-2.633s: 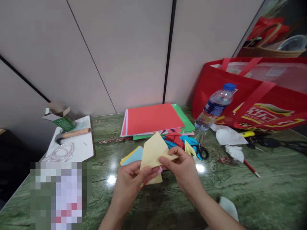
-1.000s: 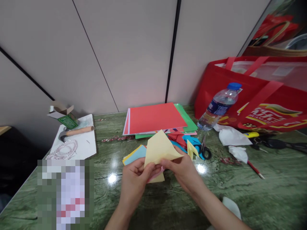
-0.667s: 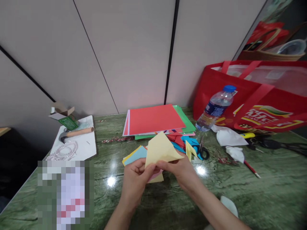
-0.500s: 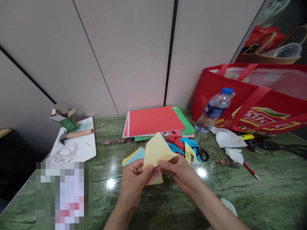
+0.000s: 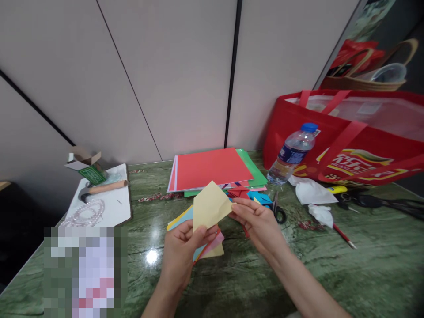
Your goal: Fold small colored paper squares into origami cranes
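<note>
A pale yellow sheet of paper (image 5: 211,205) with a pointed top is held up between both hands. My left hand (image 5: 182,251) pinches its lower edge between thumb and fingers. At the sheet's right corner, my right hand (image 5: 260,225) closes thumb and fingertips on the paper. Beneath the hands lie several coloured paper sheets (image 5: 180,217), blue, orange and pink among them, partly hidden. Folded red paper (image 5: 239,193) and blue paper (image 5: 260,197) lie just beyond my right hand, beside black-handled scissors (image 5: 280,214).
Large red sheets (image 5: 212,168) are stacked by the wall. A water bottle (image 5: 291,154) stands before a red bag (image 5: 331,132). Crumpled white tissue (image 5: 313,192) and a red pen-like stick (image 5: 344,235) lie right. A hammer (image 5: 106,187) and green box (image 5: 93,173) rest on a white board (image 5: 124,207) left.
My right hand has moved from the sheet's lower edge up to its right corner, which now lies flatter. The left hand keeps its pinch. The view has shifted slightly.
</note>
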Available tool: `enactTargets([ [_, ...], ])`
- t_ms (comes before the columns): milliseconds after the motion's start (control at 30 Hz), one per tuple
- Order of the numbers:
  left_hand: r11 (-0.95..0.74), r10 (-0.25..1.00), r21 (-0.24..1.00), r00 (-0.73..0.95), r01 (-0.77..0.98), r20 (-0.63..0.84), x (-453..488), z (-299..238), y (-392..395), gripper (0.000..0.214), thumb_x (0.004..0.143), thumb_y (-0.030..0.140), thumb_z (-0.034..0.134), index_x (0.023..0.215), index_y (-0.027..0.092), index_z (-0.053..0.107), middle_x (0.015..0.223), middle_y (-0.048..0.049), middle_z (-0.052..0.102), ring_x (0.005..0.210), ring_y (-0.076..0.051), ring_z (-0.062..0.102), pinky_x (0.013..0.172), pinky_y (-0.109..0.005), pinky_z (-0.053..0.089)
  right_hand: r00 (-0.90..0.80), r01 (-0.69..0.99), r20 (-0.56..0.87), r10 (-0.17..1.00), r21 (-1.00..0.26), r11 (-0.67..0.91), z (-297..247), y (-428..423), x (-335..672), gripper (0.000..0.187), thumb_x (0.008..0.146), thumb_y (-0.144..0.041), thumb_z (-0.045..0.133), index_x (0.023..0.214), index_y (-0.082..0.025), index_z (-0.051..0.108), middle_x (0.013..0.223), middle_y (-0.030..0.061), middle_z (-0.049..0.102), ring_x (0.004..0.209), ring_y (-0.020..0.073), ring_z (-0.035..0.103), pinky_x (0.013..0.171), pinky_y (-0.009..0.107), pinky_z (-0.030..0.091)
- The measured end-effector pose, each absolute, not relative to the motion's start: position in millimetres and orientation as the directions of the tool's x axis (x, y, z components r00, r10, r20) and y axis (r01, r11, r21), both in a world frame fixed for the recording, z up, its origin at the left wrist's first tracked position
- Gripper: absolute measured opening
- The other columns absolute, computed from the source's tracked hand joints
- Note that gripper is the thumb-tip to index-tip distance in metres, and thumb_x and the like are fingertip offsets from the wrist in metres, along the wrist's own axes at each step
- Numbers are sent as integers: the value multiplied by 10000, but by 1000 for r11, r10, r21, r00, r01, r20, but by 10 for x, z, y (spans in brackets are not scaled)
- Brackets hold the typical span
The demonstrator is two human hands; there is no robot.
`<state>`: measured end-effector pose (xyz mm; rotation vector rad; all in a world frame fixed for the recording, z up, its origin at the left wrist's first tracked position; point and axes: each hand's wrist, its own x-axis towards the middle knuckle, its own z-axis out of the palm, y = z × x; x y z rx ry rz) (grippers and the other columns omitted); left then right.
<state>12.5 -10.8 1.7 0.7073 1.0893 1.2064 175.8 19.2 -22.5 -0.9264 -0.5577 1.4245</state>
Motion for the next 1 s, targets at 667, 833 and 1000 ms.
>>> enactTargets([
  [667,490,808,869,337,71,-483,-59,76,-110,196,620,272,723,723,106,703,635,-83,721,608,-176,682,580,-232,525,-263,194,3,965,-979,56,-154,94,1787,82,675,-281,681,677,-204,709,677,4,695,639,173,598,573,252,431],
  [833,415,891,907,235,-76,-388,9,90,-71,303,588,296,762,814,111,685,661,-71,718,621,-189,676,620,-265,528,-106,-32,-62,992,-997,-66,-209,91,1712,131,696,-308,668,705,-178,657,617,-16,643,550,118,537,497,210,375],
  [1000,373,925,918,134,-135,-356,70,34,-75,262,636,357,715,688,102,679,627,-69,705,569,-171,652,607,-273,529,-70,-261,-101,992,-958,-116,-300,85,1652,222,713,-362,665,831,-177,633,676,-1,678,566,115,572,514,206,403],
])
